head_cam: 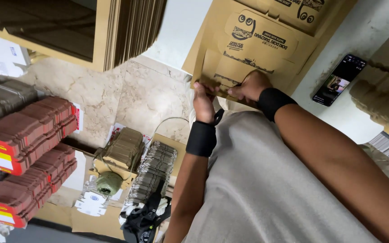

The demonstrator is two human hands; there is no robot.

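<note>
A flat brown cardboard box blank (253,49) with black printed drawings lies on a white table (361,36). My left hand (203,102) grips the near edge of the blank, fingers curled over it. My right hand (251,85) pinches a flap at the same edge, just to the right. Both wrists wear black wristbands. More printed blanks lie under the top one.
A phone (340,80) with a lit screen lies on the table to the right. Stacks of flat cardboard (136,27) stand at the top left. On the marble floor are bundles of red-edged folded boxes (28,139), brown bundles (124,148), a green twine ball (109,182) and a black bag (142,222).
</note>
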